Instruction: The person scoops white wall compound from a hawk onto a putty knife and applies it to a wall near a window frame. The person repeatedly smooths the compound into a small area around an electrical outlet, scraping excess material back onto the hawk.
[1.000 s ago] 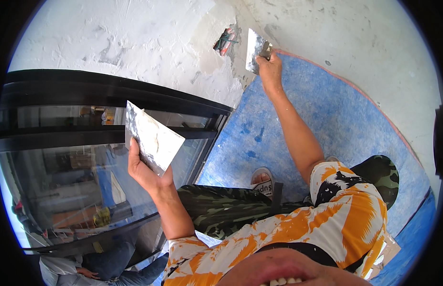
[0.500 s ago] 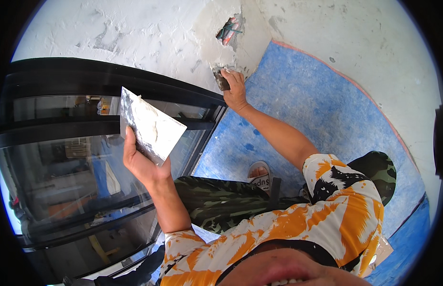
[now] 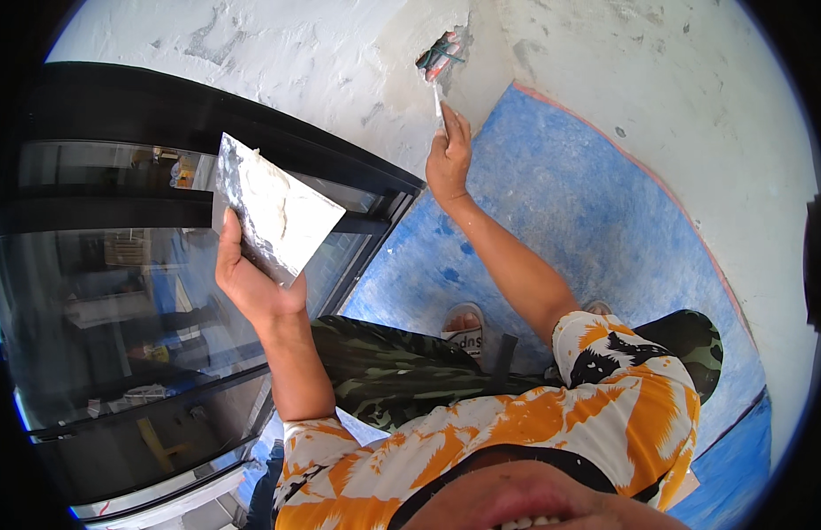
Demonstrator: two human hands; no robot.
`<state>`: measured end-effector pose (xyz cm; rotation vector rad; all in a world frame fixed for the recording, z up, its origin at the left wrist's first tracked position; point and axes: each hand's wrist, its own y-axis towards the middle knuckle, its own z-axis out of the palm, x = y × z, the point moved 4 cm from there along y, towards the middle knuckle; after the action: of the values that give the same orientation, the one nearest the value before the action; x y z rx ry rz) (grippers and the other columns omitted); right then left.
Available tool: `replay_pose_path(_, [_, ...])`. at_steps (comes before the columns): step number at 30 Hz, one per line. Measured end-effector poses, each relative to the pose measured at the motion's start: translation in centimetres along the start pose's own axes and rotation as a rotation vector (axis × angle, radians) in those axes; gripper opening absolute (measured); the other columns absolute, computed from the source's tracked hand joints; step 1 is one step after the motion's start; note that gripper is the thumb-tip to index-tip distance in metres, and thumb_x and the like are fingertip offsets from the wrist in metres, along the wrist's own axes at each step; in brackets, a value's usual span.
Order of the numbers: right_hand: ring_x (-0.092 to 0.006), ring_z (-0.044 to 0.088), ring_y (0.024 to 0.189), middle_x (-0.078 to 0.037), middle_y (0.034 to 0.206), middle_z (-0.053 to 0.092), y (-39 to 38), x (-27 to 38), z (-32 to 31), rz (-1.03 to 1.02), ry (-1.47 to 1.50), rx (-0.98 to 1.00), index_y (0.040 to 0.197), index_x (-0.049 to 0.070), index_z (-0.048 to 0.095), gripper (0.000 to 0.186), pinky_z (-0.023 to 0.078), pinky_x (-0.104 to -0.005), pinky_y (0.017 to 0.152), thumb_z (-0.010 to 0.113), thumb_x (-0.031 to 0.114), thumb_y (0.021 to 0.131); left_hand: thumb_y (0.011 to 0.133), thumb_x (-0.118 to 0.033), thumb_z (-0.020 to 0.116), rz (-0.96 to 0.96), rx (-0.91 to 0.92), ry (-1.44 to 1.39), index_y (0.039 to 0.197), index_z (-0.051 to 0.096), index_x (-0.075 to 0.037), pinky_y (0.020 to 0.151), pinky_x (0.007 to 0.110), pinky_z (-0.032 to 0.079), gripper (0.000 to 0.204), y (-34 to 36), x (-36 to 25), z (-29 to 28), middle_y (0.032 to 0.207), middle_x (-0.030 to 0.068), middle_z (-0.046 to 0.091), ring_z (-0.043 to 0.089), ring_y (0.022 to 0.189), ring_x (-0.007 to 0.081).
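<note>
My left hand [image 3: 258,284] grips the lower edge of a flat square plaster board [image 3: 315,228], thumb on its top face. A lump of white plaster [image 3: 267,201] is spread over the middle of the board, and one side is smeared grey. My right hand [image 3: 449,165] is closed around a putty knife [image 3: 439,104], seen nearly edge-on. Its blade points at the wall just below a ragged hole [image 3: 440,56] with reddish pieces and dark green strands inside. Whether the blade touches the wall I cannot tell. Smoothed pale plaster [image 3: 388,66] surrounds the hole.
A black-framed glass door or window [image 3: 119,203] stands on the left, close to my left hand. Blue sheeting [image 3: 552,185] covers the floor, reaching a pale wall [image 3: 702,106] on the right. My sandalled foot [image 3: 463,329] rests on it.
My right hand has moved up toward the hole, and the putty knife has turned from broad side to nearly edge-on. My left hand and the board have shifted slightly up and left.
</note>
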<state>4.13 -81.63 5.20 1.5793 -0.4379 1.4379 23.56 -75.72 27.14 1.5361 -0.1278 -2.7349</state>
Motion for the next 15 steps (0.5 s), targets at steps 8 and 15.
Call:
replay_pose_path(8, [-0.0403, 0.049, 0.109, -0.020, 0.112, 0.052, -3.7, -0.4, 1.5, -0.116, -0.028, 0.160, 0.130, 0.001, 0.049, 0.056, 0.041, -0.0470, 0.094, 0.052, -0.008, 0.075, 0.098, -0.017, 0.049, 0.109, -0.079, 0.077, 0.127, 0.054, 0.006, 0.096, 0.039, 0.051, 0.036, -0.5, -0.1, 0.6, 0.126, 0.0139, 0.061, 0.063, 0.111, 0.0259])
replay_pose_path(15, [-0.0394, 0.054, 0.107, -0.020, 0.113, 0.054, 2.6, 2.4, 3.6, 0.417, -0.147, -0.076, 0.119, 0.001, 0.053, 0.033, 0.046, -0.0503, 0.086, 0.051, 0.006, 0.087, 0.099, -0.018, 0.048, 0.074, -0.008, 0.034, 0.128, 0.053, 0.005, 0.096, 0.040, 0.051, 0.037, -0.6, -0.2, 0.8, 0.126, 0.0139, 0.061, 0.063, 0.111, 0.0259])
